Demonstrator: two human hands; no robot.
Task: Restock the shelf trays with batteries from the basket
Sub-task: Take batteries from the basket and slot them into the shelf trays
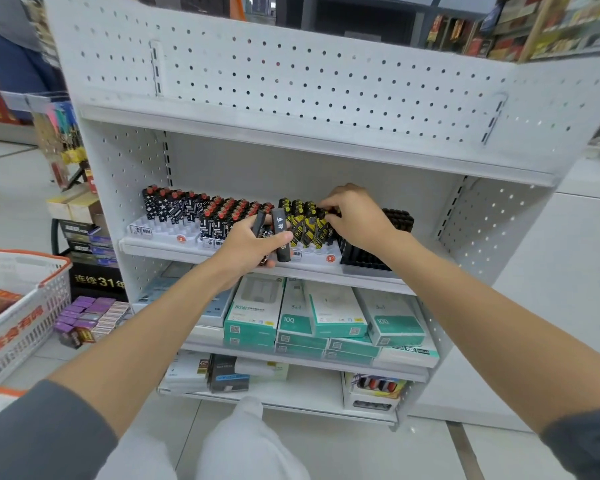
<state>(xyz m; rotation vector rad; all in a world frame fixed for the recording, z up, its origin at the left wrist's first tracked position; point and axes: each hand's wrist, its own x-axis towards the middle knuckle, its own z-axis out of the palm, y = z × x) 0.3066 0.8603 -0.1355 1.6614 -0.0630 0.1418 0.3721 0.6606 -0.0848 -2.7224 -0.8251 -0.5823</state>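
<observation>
One wide-angle camera, worn on the person's head, gives the only view. It looks forward and down at a white shelf unit (pixel 291 133), facing its pegboard back (pixel 326 81) almost squarely and from close by, so the unit fills most of the frame and its straight edges bow towards the corners. Both forearms (pixel 146 323) run up from the bottom corners. The left hand (pixel 253 242) and right hand (pixel 355 216) meet near the centre, at the rows of batteries (pixel 222 216) on the middle shelf (pixel 160 245). The basket (pixel 25 299) is cut by the left edge; a pale-clad knee (pixel 250 441) and floor tiles (pixel 499 455) lie along the bottom.
</observation>
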